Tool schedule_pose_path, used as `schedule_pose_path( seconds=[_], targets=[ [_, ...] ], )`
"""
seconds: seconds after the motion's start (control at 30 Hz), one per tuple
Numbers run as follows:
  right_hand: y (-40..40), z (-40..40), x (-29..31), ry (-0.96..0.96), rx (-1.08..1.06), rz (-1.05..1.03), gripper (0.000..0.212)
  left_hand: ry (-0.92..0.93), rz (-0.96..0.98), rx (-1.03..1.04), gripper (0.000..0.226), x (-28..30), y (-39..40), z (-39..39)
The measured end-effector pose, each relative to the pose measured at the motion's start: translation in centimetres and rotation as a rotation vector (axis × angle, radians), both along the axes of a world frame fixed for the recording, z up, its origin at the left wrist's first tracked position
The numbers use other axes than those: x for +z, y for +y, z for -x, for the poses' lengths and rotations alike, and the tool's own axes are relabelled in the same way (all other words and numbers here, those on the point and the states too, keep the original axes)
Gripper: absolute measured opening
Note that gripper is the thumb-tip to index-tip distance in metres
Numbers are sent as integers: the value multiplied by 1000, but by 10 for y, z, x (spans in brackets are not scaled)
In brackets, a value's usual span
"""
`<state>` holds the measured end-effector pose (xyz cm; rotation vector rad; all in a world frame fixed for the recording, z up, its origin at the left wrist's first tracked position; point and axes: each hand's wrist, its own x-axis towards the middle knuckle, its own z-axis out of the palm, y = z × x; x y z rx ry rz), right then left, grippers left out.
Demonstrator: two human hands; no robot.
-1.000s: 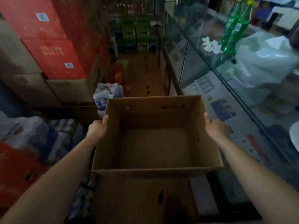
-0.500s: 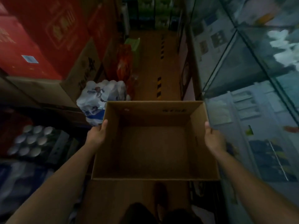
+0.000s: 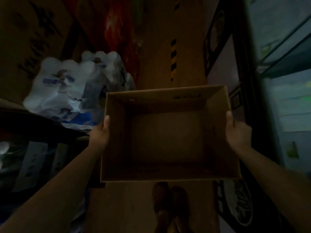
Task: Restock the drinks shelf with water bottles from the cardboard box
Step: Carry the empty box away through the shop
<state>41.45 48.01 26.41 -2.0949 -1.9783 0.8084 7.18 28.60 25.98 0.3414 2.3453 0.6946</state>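
Cardboard, brown and open-topped, the box (image 3: pixel 168 140) hung over the aisle floor (image 3: pixel 185 64) with nothing visible inside it. The person's left hand (image 3: pixel 100 134) gripped its left wall, thumb along the rim; the right hand (image 3: pixel 237 132) gripped the right wall likewise. A blurred shrink-wrapped pack of water bottles (image 3: pixel 72 88) lay just left of the box.

No text is legible. Dark print on the cardboard box (image 3: pixel 168 101) inner far wall is too blurred to read. Markings on the stacked carton (image 3: pixel 33 39) upper left likewise unreadable.
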Motion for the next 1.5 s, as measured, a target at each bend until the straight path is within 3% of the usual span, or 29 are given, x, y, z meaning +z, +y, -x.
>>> schedule_pose_path(
  seconds=[0.13, 0.27, 0.43, 0.57, 0.67, 0.73, 0.9, 1.33, 1.5],
  targets=[
    [19, 19, -73, 7, 9, -3, 68, -27, -20, 57, 47, -80, 9, 10],
    [26, 30, -131, 34, -29, 42, 69, -56, 24, 95, 56, -143, 17, 10],
    [34, 32, -201, 63, -121, 100, 89, -29, 54, 76, 59, -205, 40, 8],
    [38, 30, -246, 33, -153, 119, 63, 40, 54, 62, 56, -248, 54, 6],
    [39, 29, -274, 39, -213, 182, 65, 46, 60, 41, 57, -279, 60, 6],
    [38, 27, -290, 20, -185, 104, 64, 125, 87, 11, 59, -295, 60, 6],
    [35, 28, -296, -34, -104, -44, 56, 248, 127, -45, 61, -302, 60, 6],
    [34, 36, -284, 3, -146, 45, 61, 150, 77, -37, 58, -299, 58, 13],
    [29, 45, -287, 41, -194, 117, 69, 190, 90, 8, 54, -296, 57, 22]
  ],
)
